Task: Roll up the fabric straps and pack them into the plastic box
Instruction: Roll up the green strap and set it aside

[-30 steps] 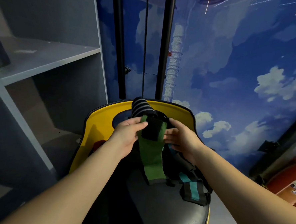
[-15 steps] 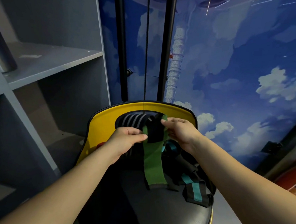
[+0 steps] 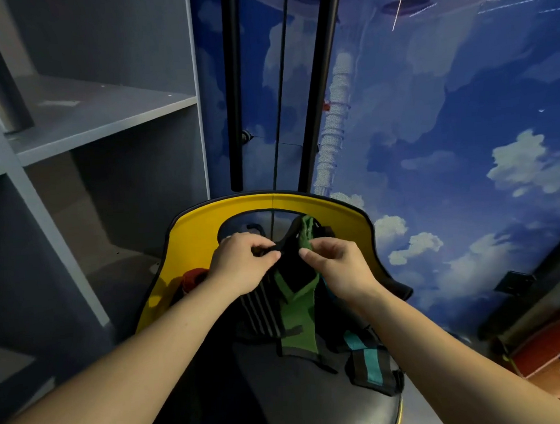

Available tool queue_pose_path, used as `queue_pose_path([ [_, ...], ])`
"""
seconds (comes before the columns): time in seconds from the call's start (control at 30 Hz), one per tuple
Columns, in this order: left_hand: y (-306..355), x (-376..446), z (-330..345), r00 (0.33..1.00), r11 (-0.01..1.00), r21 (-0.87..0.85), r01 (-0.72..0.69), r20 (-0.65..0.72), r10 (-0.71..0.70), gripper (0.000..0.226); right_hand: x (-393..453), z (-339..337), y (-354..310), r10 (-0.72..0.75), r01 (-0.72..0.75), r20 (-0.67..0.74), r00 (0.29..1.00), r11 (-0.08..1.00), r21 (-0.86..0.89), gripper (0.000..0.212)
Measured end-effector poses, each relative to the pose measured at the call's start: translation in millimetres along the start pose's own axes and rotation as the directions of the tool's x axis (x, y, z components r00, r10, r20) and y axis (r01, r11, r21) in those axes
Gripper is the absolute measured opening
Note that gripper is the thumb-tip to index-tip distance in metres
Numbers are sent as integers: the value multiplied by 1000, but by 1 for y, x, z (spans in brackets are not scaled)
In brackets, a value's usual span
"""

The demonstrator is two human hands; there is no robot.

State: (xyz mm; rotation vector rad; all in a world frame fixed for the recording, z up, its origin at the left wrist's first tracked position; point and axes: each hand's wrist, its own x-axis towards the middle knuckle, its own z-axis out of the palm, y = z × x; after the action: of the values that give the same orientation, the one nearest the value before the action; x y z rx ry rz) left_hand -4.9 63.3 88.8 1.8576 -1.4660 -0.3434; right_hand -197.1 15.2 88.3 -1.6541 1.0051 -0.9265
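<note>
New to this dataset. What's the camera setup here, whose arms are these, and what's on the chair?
There is no robot: a person wears one wide-angle camera on the head, which looks forward and down, so the two bare arms come in from the bottom of the picture. The left hand and the right hand both pinch the top end of a green and black strap, and the rest of it hangs down onto the seat. They work over a chair with a yellow back and a dark seat. On the seat lie more straps: a dark one with grey stripes, a black and teal one, and something red half hidden by the left arm. Grey shelves stand to the left, a sky mural behind. No plastic box is visible.
</note>
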Motion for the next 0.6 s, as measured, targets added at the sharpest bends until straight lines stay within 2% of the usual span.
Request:
queue_pose_path([
  [0.1, -5, 1, 4, 1000, 1000, -13, 19, 14, -19, 22, 0, -2, 4, 28, -29, 28, 999, 999, 46, 17],
  [0.17, -11, 2, 4, 995, 986, -141, 88, 48, -82, 23, 2, -7, 7, 49, -51, 34, 998, 998, 46, 33],
  [0.2, -13, 1, 4, 992, 970, -214, 119, 64, -107, 22, 2, -9, 8, 53, -55, 45, 998, 997, 46, 31],
  [0.27, -16, -1, 5, 985, 927, -335, 169, 94, -146, 19, 2, -14, 11, 50, -55, 70, 996, 996, 71, 14],
  [0.33, -17, -3, 6, 979, 880, -429, 205, 109, -174, 12, 3, -16, 11, 52, -57, 75, 996, 996, 69, 11],
  [0.4, -23, -2, 5, 976, 849, -482, 217, 86, -201, 13, 4, -18, 10, 37, -40, 67, 997, 998, 51, 12],
  [0.47, -34, 0, 0, 956, 785, -562, 259, 33, -292, 19, 4, -26, 14, 84, -85, 21, 996, 993, 84, 13],
  [0.53, -48, 1, -11, 919, 722, -621, 305, -8, -394, 17, 2, -36, 18, 101, -101, 10, 995, 989, 107, 18],
  [0.6, -61, -1, -17, 901, 736, -593, 325, -41, -432, 12, 1, -43, 21, 92, -93, 26, 995, 994, 64, 30],
])
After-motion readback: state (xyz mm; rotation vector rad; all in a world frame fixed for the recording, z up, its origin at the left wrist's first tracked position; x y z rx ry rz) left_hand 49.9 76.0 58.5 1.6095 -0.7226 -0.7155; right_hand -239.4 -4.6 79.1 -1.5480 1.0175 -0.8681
